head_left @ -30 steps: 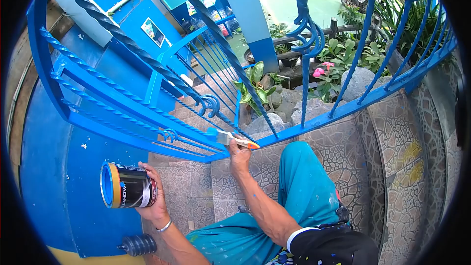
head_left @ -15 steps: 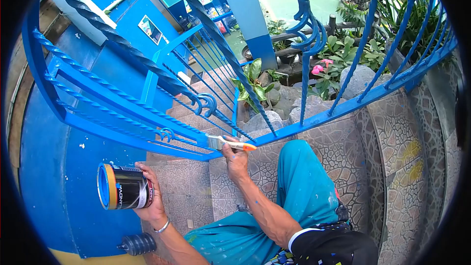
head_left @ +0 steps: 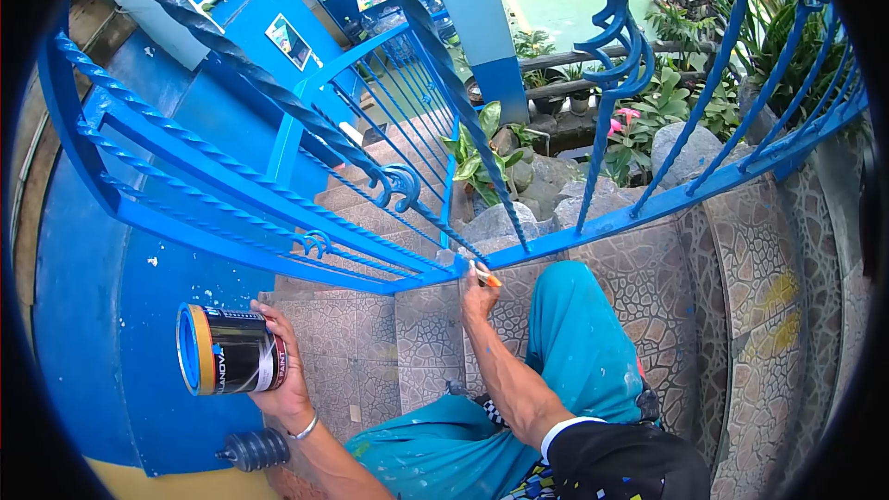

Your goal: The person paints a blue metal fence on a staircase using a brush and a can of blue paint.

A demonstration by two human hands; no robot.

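Observation:
My left hand (head_left: 287, 375) is wrapped round a paint can (head_left: 243, 352), which is tilted on its side with its blue-coated mouth facing left. In my right hand (head_left: 480, 301) is a paintbrush (head_left: 491, 280) with an orange-tipped pale handle. The brush's bristle end is at the blue bottom rail (head_left: 454, 268) of the metal railing, near the foot of a twisted bar (head_left: 470, 245); my fingers and the rail hide most of the bristles. Blue paint coats the railing's rails and bars.
Stone-patterned tiled steps (head_left: 630, 287) lie under and beside my legs. Beyond the railing are grey rocks (head_left: 685, 153) and leafy plants (head_left: 648, 106). A dark ribbed plastic bottle (head_left: 255, 449) is by the blue wall (head_left: 194, 426) at lower left.
My right hand has moved right and slightly down with the paintbrush, from the left section of the rail to near the corner. The left hand still holds the paint can, almost unmoved.

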